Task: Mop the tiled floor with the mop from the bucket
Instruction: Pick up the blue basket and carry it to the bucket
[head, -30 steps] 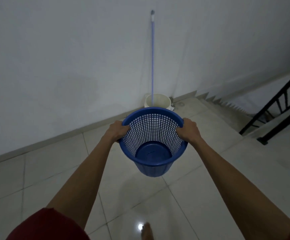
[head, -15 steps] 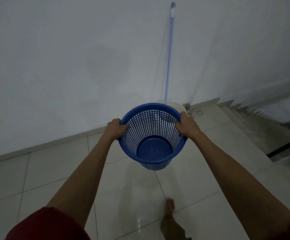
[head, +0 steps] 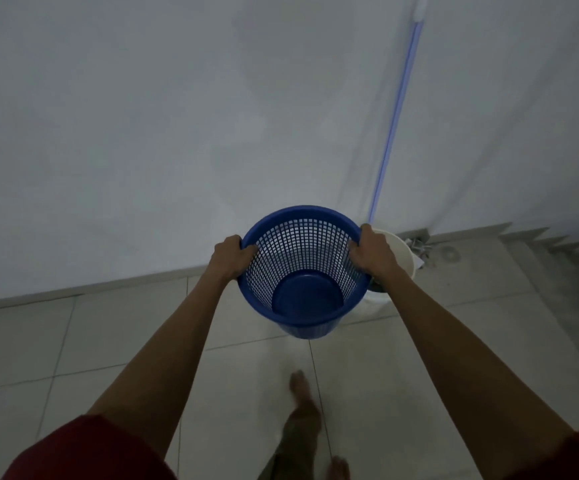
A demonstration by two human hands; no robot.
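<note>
While the left hand point(head: 231, 256) and right hand point(head: 373, 252) grip opposite rims of the blue mesh basket point(head: 307, 296), the mop point(head: 397, 109) stands in the white bucket point(head: 404, 254) just beyond the right hand, handle near-upright against the wall point(head: 142, 133).

home stair landing: tiled floor point(head: 115, 344), plain wall point(head: 142, 116), steps point(head: 558, 271) going down

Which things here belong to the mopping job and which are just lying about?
Job: mop, handle against the wall; white bucket below it; tiled floor.
Other: blue mesh basket, gripped by left hand and right hand, role unclear; floor drain; small clutter by the skirting.
</note>
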